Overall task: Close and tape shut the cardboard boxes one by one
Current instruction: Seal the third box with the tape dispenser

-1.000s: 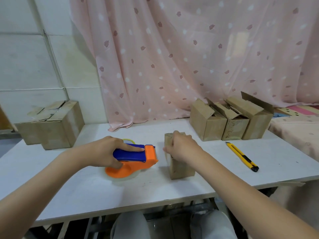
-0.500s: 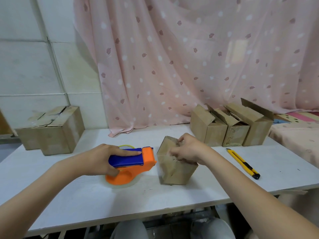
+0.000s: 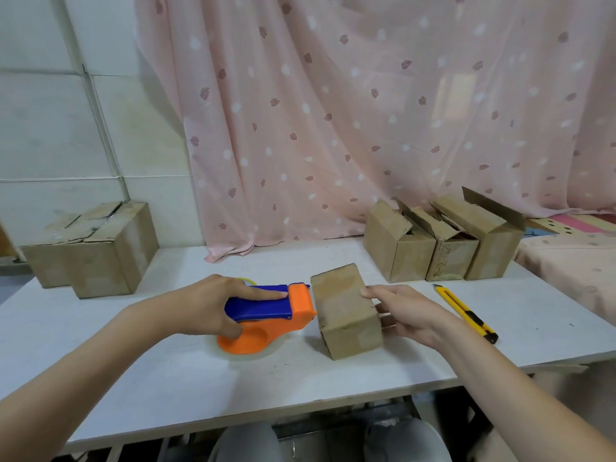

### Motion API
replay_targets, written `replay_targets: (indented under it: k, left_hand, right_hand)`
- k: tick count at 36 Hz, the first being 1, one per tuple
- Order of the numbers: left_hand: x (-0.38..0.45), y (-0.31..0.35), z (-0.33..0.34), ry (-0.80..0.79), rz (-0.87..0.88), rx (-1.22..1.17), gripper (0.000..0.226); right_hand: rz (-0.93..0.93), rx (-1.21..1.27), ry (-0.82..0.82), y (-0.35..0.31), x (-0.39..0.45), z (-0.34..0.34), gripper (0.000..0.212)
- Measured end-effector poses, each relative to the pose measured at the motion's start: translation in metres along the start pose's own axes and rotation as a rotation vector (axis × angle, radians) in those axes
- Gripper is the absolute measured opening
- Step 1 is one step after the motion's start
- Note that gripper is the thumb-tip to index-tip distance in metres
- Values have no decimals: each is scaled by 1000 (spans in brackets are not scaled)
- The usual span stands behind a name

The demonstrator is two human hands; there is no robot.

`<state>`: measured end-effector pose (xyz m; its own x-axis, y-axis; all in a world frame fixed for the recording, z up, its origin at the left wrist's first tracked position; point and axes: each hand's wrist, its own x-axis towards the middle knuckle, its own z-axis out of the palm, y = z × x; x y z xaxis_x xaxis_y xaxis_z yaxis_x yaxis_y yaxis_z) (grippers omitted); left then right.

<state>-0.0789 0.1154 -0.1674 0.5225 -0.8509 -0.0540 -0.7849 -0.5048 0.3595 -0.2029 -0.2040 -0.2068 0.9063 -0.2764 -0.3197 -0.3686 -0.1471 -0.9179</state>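
Box (image 3: 345, 311) is lying tipped onto a long side at mid-table, where a second ago it was standing upright under the right hand (image 3: 408, 315); that hand is now cupping its right face, fingers curled round the edge — probably turning up a seam not yet taped. Its long axis is running away from the person, leaning slightly left; near end facing the camera. Left hand (image 3: 213, 303) is gripping the dispenser (image 3: 270, 316), forefinger straight along the blue top, nose just beside the box; open boxes (image 3: 443, 241) are waiting behind — a knife (image 3: 466, 313) lying right.
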Motion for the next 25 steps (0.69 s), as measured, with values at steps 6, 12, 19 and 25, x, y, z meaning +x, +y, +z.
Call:
replay_targets:
  k: [6,12,19,25]
  left_hand:
    - [10,2,0,-18,1,44,83]
    - [17,4,0,-30,-11,67,81]
    - [19,3,1,-18,-8,81,78]
    - [18,5,1,-7,-1,100,80]
  right_hand:
    - [31,-35,-19,6,-3,9,37]
    - [-49,-202,39,-4,-3,13,29]
    - [-504,-879,281,-2,-17,35,49]
    - [-569,-1324,61,5,-20,59,74]
